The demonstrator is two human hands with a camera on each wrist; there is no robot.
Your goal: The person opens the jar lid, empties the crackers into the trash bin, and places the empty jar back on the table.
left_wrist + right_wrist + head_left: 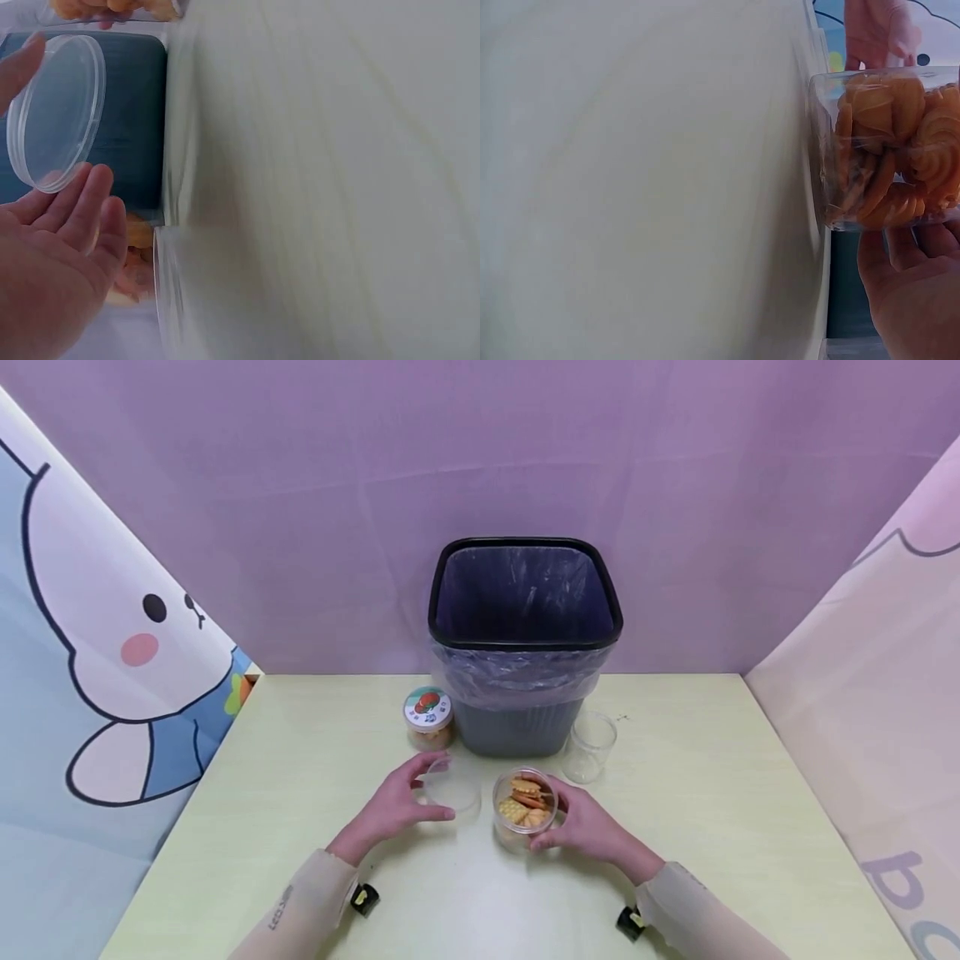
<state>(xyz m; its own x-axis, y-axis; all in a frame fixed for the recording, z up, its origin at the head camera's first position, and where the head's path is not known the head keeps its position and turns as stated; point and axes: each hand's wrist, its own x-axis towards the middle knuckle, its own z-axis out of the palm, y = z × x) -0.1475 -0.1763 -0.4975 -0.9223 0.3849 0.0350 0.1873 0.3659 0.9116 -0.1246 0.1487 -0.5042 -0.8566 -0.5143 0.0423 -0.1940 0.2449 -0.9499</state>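
Holding a clear lid (60,112) apart from an uncovered jar (512,837) of cookies (527,802).
Clamping the fingers of the left hand (397,806) on the lid's rim, probably to leave both faces free; facing a lidded jar (429,720) and a bin (517,731) toward the tabletop's (712,760) far edge; gripping the uncovered jar about midway between the left and right edges, clamping the fingers of the right hand (588,827) round its side, apparently to hold the mouth upward and the cookies inside; not touching the clear jar (582,762) beside the bin.

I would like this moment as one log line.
left hand: holds clear lid; right hand: holds cookie jar; lidded jar: beside bin
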